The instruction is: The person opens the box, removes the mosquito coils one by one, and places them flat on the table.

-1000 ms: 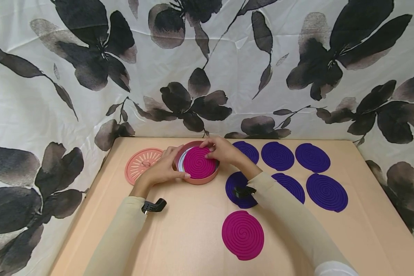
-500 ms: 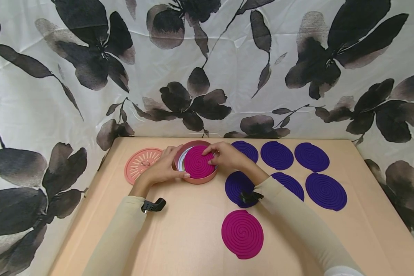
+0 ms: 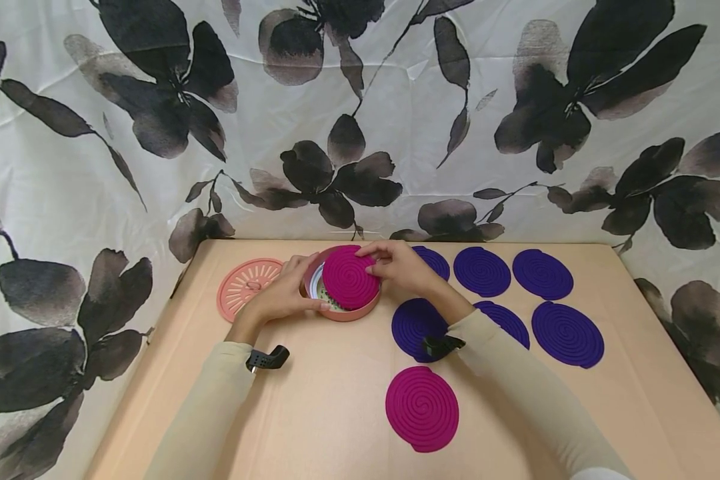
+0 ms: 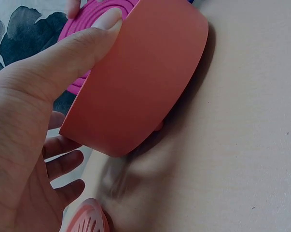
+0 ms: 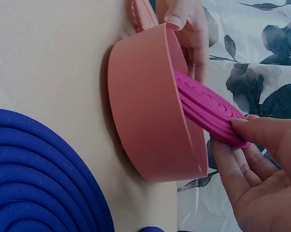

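My right hand [image 3: 399, 267] pinches the edge of a magenta spiral coaster [image 3: 349, 277] between thumb and fingers. In the right wrist view, the coaster [image 5: 208, 104] slants out over the rim of a round coral container [image 5: 140, 101], its far part inside the wall. My left hand [image 3: 285, 290] holds the container [image 3: 351, 315] from the left, thumb [image 4: 73, 50] over the rim and fingers around the side. A pale blue-white ring and a green speckled patch show inside, left of the coaster; the rest of the inside is hidden beneath it.
The slotted coral lid [image 3: 247, 285] lies left of the container. Several dark blue spiral coasters [image 3: 482, 271] lie at the right, some partly under my right arm. Another magenta coaster [image 3: 423, 409] lies near the front. A floral cloth [image 3: 432, 120] hangs behind the table [image 3: 318, 413].
My right hand has raised the magenta coaster's right side and shifted it slightly right and back, uncovering more of the container's inside at left. My left hand has kept its place.
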The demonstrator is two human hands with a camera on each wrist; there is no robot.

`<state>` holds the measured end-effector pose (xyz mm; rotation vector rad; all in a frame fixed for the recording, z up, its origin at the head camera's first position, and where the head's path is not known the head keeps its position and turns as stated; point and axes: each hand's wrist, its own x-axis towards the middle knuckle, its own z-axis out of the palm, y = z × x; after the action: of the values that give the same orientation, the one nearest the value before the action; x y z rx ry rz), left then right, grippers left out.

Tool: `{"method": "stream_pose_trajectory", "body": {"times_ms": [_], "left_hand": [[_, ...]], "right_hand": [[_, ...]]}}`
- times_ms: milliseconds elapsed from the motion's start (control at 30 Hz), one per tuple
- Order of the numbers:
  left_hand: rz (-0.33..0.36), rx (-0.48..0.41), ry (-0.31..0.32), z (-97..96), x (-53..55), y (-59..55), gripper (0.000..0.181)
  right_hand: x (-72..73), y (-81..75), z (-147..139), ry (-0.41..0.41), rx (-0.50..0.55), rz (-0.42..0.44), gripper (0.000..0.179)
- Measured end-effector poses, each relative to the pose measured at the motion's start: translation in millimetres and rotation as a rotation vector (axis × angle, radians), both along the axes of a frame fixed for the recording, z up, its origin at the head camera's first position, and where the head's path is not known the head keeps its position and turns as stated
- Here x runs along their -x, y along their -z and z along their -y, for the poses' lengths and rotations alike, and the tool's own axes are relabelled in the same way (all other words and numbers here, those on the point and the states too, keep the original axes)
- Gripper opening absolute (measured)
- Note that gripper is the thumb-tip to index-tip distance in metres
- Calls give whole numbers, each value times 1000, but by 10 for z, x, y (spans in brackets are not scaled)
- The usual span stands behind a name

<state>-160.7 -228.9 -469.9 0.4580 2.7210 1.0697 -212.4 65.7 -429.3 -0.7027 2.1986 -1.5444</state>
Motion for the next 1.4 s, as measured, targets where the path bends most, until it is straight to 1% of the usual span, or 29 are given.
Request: {"method": "stream_pose_trajectory", "body": {"times_ms": [133,267,433,567,833,1033,1200,1400], "left_hand": [[-6,2,5,-7,0,3,121],[-17,7,5,-7,8,20,120],[-19,8,4,-9,17,26,121],[-20,6,7,-15,10,17,122],[-22,5,16,-16,6,16,121],[-16,-2,12,-19,9,24,118],[-15,-7,6,-23,6,16,116],[-6,-1,2,-25,-3,-1,116]], "right_hand": [[-1,-52,-52,13,49,63,35],[7,-96,-120,20,75,97,39],[-4,-162,-202,3,105,128,45],[-40,-224,-269,-11,108,121,46],[-105,-320,-444,-14,88,91,44],[-161,-397,-605,-27,79,96,46],[-197,-421,-748,-24,72,91,47],[-282,-435,-939,-4,39,109,49]]}}
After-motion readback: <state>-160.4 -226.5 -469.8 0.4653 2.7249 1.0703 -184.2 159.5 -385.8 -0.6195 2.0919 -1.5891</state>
